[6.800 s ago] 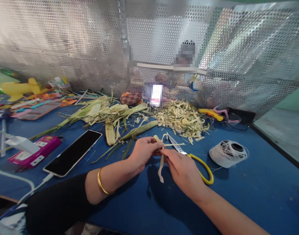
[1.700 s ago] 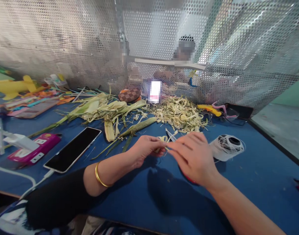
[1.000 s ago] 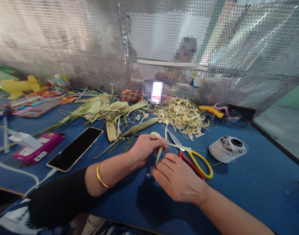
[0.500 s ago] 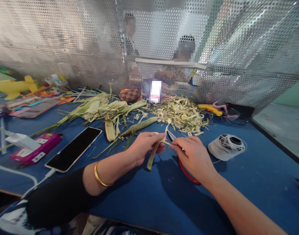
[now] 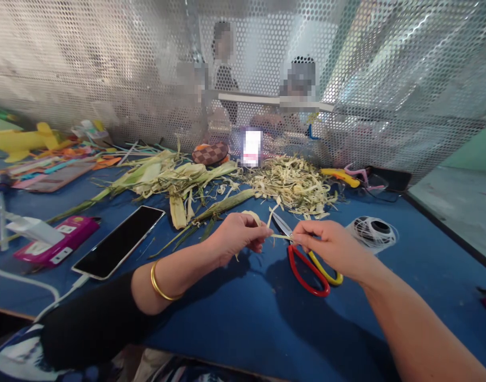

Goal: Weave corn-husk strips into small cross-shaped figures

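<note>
My left hand (image 5: 237, 236) is closed in a pinch on a folded pale leaf strip (image 5: 254, 216) just above the blue table (image 5: 243, 329). My right hand (image 5: 330, 245) pinches the other end of that strip (image 5: 280, 236), which runs taut between the two hands. Under the right hand lie scissors (image 5: 309, 262) with one red and one yellow handle, blades pointing toward the far side. A gold bangle sits on my left wrist.
A heap of cut leaf strips (image 5: 294, 183) and long green-yellow leaves (image 5: 167, 178) lie behind the hands. A spool of white thread (image 5: 372, 232) stands to the right. A phone (image 5: 118, 241) and a pink box (image 5: 54, 244) lie at left. Perforated metal screens (image 5: 107, 69) wall the table; people sit beyond.
My right hand has slid to the right, pulling the strip's end taut, and the scissors' handles are now uncovered. The hanging tail of the strip is drawn up. My left hand stays put.
</note>
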### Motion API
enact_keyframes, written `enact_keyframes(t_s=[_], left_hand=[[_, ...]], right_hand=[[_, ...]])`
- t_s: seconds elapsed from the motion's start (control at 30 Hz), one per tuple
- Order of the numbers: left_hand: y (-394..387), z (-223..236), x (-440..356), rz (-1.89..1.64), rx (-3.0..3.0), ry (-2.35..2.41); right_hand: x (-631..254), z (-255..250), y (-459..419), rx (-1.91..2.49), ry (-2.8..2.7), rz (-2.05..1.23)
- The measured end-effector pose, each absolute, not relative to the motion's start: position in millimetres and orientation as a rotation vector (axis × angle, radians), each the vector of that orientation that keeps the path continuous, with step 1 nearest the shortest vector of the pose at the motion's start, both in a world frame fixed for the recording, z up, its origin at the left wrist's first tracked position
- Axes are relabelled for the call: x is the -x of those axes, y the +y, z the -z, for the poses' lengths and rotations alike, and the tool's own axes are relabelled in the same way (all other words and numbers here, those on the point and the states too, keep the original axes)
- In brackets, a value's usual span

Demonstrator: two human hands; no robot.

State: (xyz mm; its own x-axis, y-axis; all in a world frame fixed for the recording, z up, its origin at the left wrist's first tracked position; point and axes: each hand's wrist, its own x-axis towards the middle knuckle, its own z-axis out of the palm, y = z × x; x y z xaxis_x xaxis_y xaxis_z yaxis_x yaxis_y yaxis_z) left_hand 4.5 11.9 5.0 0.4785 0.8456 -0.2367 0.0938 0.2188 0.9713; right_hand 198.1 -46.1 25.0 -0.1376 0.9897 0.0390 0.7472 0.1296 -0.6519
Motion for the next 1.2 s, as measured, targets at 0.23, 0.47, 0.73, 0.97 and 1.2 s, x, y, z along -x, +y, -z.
enact_keyframes(t_s=[0.23,0.47,0.73,0.97,1.2], left_hand=[[9.3,-6.3,-3.8,-0.559,-1.188,0.848],[5.1,-2.1,-4.8,-0.467,-1.280,0.849],[1.2,-5.3,-5.1,-0.413,-1.433,0.940],[-0.7,-2.6,-5.4,-0.435,-1.540,0.961],[-6.0,-3.3,-7.5,-0.473,-1.663,0.876]], right_hand=[[-193.5,-14.8,-40.0,1.598,-1.684,-0.870],[-169.0,0.5,-41.6,1.371,-1.227,-1.179],[-162.5,12.0,-41.7,1.440,-1.201,-0.938],[-174.6,-0.1,-45.7,1.589,-1.629,-0.011],[-163.2,1.4,-46.0,1.464,-1.819,-0.447]])
